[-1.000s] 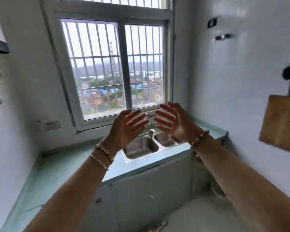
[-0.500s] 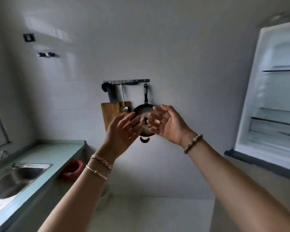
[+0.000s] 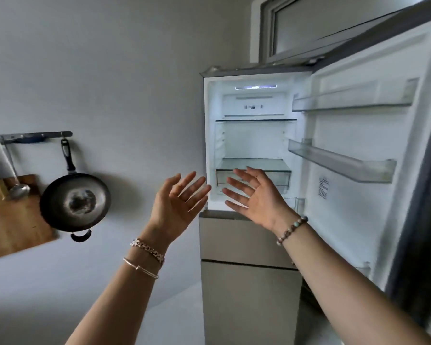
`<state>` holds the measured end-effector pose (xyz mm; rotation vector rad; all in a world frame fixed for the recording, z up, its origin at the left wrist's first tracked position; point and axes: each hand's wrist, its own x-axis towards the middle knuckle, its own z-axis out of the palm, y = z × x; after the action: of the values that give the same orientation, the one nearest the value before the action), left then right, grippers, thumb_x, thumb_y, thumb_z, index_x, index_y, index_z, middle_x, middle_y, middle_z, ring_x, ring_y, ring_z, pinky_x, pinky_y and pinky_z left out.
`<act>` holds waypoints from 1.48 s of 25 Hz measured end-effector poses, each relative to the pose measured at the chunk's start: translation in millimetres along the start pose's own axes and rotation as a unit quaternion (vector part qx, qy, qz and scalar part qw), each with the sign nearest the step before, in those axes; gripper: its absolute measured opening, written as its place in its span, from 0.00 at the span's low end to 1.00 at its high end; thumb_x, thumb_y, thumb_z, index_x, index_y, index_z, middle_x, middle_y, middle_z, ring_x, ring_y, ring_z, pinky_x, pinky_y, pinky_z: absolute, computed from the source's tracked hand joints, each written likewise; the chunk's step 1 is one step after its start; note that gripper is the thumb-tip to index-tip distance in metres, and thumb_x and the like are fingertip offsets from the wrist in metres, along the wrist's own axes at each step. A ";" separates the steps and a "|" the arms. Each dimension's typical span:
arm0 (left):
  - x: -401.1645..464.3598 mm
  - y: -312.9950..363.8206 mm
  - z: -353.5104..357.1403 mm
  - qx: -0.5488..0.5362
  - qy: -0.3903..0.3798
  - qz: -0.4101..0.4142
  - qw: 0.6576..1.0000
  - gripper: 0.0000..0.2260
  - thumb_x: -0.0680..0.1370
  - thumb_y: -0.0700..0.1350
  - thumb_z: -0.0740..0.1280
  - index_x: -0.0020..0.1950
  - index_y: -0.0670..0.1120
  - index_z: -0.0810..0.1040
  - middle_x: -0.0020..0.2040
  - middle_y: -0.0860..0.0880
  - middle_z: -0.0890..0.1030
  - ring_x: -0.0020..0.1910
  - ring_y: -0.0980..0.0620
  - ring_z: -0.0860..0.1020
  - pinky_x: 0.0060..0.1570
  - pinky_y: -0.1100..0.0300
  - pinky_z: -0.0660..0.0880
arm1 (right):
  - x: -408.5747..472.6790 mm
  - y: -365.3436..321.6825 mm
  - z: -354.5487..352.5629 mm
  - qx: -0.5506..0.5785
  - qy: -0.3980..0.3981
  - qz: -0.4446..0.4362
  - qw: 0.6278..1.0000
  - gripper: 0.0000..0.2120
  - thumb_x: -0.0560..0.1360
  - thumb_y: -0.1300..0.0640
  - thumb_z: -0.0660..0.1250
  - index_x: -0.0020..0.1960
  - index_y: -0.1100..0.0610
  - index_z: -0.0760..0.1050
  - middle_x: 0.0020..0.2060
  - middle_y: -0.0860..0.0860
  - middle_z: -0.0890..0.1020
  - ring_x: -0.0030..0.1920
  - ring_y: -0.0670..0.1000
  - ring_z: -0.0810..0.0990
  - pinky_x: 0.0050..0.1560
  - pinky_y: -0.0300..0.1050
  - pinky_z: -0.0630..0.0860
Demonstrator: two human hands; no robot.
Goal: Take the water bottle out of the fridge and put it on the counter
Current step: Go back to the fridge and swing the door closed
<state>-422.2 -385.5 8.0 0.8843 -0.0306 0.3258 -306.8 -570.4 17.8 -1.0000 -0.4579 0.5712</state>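
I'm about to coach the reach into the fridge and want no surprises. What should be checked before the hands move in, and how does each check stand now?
1. Fridge door open: ok, swung wide to the right.
2. Left hand free: ok, open and empty.
3. Right hand free: ok, open and empty, in front of the fridge.
4. Water bottle located: not ok, none shows on the lit shelves or the door racks.
5. Bottom drawer contents: cannot tell, the hands partly cover it.
6. Path into the compartment: ok, nothing stands between the hands and the shelves.
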 end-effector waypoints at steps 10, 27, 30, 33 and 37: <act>39.3 -107.8 118.4 -0.009 -0.069 -0.070 0.995 0.13 0.76 0.51 0.65 0.55 0.46 0.83 0.59 0.43 0.84 0.57 0.44 0.83 0.59 0.51 0.77 | -70.0 -74.4 -100.0 -0.033 0.084 -0.047 0.995 0.11 0.74 0.47 0.68 0.49 0.50 0.86 0.51 0.52 0.87 0.55 0.56 0.85 0.61 0.56 0.77; 43.4 -256.4 277.8 0.427 -0.172 0.065 0.886 0.33 0.67 0.59 0.76 0.67 0.51 0.69 0.64 0.50 0.68 0.63 0.51 0.72 0.65 0.55 0.73 | -141.9 -204.7 -173.5 -0.483 0.471 -0.472 0.567 0.12 0.77 0.59 0.70 0.59 0.59 0.81 0.69 0.57 0.73 0.67 0.45 0.68 0.66 0.27 0.62; 44.0 -255.6 280.6 0.436 -0.166 0.082 0.880 0.34 0.67 0.58 0.77 0.68 0.51 0.68 0.65 0.50 0.66 0.67 0.49 0.69 0.68 0.54 0.69 | -141.8 -206.5 -175.4 -0.467 0.480 -0.476 0.570 0.12 0.77 0.60 0.70 0.59 0.59 0.81 0.66 0.55 0.76 0.65 0.45 0.71 0.69 0.48 0.70; 40.5 -252.5 277.1 0.443 -0.146 0.089 0.880 0.37 0.65 0.60 0.77 0.69 0.51 0.65 0.66 0.51 0.63 0.70 0.49 0.64 0.70 0.56 0.65 | -142.0 -195.8 -163.9 -0.462 0.460 -0.475 0.591 0.13 0.76 0.64 0.70 0.60 0.60 0.80 0.67 0.54 0.76 0.67 0.47 0.72 0.68 0.55 0.72; 25.7 -242.1 258.9 0.476 -0.078 0.145 0.864 0.44 0.61 0.62 0.77 0.70 0.50 0.61 0.68 0.47 0.61 0.70 0.46 0.60 0.70 0.55 0.63 | -127.5 -163.0 -128.7 -0.495 0.411 -0.501 0.579 0.16 0.73 0.68 0.72 0.61 0.61 0.80 0.68 0.56 0.76 0.70 0.53 0.72 0.71 0.46 0.67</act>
<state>-299.2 -718.6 -5.7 1.9050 -0.1640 0.5653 -288.8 -803.1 88.0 -1.6649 -0.3867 -1.3567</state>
